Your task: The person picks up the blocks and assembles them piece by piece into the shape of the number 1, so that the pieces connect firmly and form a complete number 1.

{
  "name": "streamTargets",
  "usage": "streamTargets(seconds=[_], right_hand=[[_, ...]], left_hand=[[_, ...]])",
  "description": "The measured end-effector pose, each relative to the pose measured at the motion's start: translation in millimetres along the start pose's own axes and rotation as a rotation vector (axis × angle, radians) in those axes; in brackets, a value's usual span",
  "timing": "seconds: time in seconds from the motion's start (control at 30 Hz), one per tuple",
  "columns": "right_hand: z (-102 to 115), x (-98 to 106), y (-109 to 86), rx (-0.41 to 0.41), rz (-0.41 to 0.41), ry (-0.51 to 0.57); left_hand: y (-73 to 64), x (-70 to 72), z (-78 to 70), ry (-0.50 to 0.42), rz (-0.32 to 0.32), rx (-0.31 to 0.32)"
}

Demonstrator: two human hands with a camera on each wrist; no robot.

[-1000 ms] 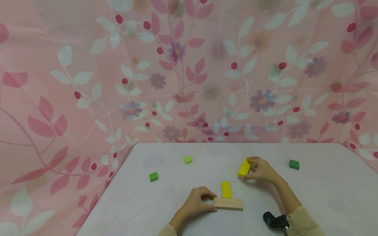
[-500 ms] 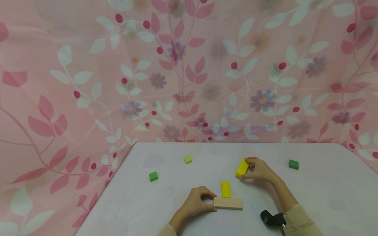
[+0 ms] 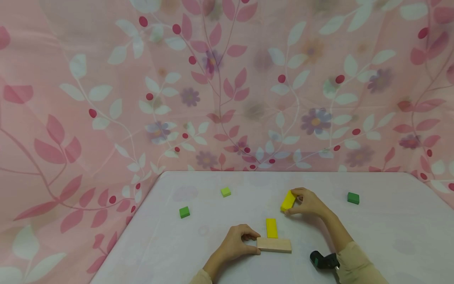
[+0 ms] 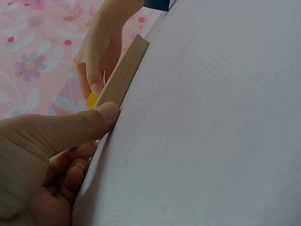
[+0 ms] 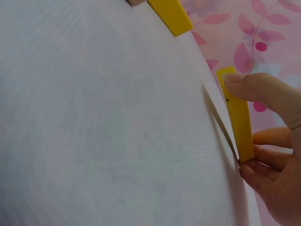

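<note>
At the front middle of the table, my left hand (image 3: 235, 242) pinches the left end of a plain wooden block (image 3: 274, 245) between thumb and fingers. A yellow block (image 3: 272, 228) lies just behind it, its near end meeting the wooden block in the head view. Farther back and to the right, my right hand (image 3: 307, 204) holds a second yellow block (image 3: 288, 201) at a slant. The right wrist view shows the thumb on one end of this held block (image 5: 241, 125) and the fingers at the other, with a shadow on the table beside it.
Small green blocks lie apart: a light one (image 3: 226, 192) at the back, a mid-green one (image 3: 184, 212) at the left, a dark one (image 3: 353, 198) at the right. A black device (image 3: 323, 260) sits at the right wrist. A floral cloth (image 3: 227, 98) hangs behind the white table (image 3: 149, 236).
My right hand has shifted slightly left with the yellow block in its grip. The left hand and the wooden block stay where they were.
</note>
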State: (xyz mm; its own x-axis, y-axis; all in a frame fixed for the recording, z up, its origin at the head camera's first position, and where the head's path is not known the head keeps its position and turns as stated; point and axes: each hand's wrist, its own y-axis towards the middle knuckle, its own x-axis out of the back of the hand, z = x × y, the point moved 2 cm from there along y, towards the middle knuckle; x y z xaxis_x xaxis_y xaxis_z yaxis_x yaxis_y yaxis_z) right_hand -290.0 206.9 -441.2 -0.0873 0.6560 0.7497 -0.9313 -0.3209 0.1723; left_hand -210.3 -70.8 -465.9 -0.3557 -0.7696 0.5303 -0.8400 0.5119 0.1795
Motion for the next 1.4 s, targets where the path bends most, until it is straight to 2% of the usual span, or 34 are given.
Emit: streamTargets(seconds=[0.3,1.03,1.4], right_hand=[[-1,-5,7.1,0.011,0.017,-0.029],[11,-13,18.0,0.024,0.054,-0.096],[15,-16,21.4,0.034,0.096,-0.088]], left_hand=[[0.7,0.0,1.5,0.01,-0.001,-0.01],[0.8,0.8,-0.6,-0.008,0.006,0.016],[0.5,1.2,-1.6,-0.01,0.008,0.011]])
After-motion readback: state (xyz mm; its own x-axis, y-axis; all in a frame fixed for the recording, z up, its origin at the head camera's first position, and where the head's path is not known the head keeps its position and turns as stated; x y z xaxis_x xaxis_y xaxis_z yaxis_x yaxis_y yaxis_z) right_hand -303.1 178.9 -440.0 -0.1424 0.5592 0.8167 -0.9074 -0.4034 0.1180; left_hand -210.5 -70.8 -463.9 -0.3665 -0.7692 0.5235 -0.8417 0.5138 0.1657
